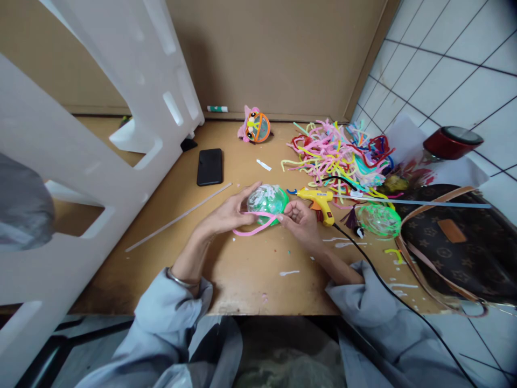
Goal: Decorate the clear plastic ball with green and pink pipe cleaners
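Note:
A clear plastic ball (264, 199) with green edging sits between my hands over the middle of the table. My left hand (232, 210) is closed round its left side. A pink pipe cleaner (252, 232) runs across the ball's near side and loops below it. At the right, my right hand (299, 220) pinches the pipe cleaner against the ball's lower edge; its fingertips are partly hidden. Just beyond that hand lies a yellow glue gun (319, 198) with a blue nozzle and a black cord.
Coloured pipe cleaners (335, 153) are heaped at the back right. A second green-edged ball (379, 220) lies beside a brown handbag (456, 242). A decorated ball (256, 126), a phone (210, 167) and a glue stick (177, 218) lie farther back and left. A white partition (161, 97) bounds the left.

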### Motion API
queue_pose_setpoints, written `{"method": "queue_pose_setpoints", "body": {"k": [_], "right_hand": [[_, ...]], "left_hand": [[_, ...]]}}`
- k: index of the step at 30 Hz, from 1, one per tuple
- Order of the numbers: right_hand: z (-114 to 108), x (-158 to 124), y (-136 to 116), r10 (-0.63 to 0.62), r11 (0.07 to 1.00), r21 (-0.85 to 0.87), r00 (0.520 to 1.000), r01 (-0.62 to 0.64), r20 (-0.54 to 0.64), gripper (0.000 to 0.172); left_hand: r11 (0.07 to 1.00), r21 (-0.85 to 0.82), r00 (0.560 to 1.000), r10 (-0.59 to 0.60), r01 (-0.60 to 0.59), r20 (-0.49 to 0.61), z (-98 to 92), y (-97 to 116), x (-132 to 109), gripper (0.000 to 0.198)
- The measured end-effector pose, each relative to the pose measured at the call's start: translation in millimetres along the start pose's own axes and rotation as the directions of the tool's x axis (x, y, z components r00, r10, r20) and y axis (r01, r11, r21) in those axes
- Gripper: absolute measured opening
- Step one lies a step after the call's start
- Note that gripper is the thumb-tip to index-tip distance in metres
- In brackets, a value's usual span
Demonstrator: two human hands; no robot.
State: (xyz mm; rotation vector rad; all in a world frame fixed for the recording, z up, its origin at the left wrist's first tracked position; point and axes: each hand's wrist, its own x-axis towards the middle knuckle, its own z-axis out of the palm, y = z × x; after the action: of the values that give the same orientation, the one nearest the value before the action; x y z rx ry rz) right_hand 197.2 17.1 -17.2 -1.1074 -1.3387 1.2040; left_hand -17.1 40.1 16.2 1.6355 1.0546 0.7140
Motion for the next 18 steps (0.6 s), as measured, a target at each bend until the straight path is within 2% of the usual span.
{"method": "queue_pose_setpoints", "body": {"k": [4,10,15,18], "right_hand": [[-0.9,0.7,-0.4,-0.005,1.000,0.004,1.000,0.005,-0.010,0.038],[-0.6,1.6,-0.4,-0.011,1.000,0.017,0.999,0.011,-0.033,0.035],[-5.6,2.4,-0.4,-0.036,0.999,-0.006,0.996,0.035,-0.080,0.030],[-11.2,6.3,1.3,-0.051,0.999,-0.002,0.991,0.051,-0.120,0.035]], "left_hand": [[1.000,-0.009,0.999,-0.001,0.002,0.034,-3.3,2.4,-0.9,0.102],[0.995,-0.095,0.999,0.036,-0.035,0.005,-6.1,3.4,0.7,0.084],[0.981,-0.189,0.999,0.045,-0.044,0.002,-4.1,-10.3,5.5,0.086],[0.960,-0.274,0.999,0.048,-0.050,-0.013,-2.1,-20.2,8.9,0.088]]}}
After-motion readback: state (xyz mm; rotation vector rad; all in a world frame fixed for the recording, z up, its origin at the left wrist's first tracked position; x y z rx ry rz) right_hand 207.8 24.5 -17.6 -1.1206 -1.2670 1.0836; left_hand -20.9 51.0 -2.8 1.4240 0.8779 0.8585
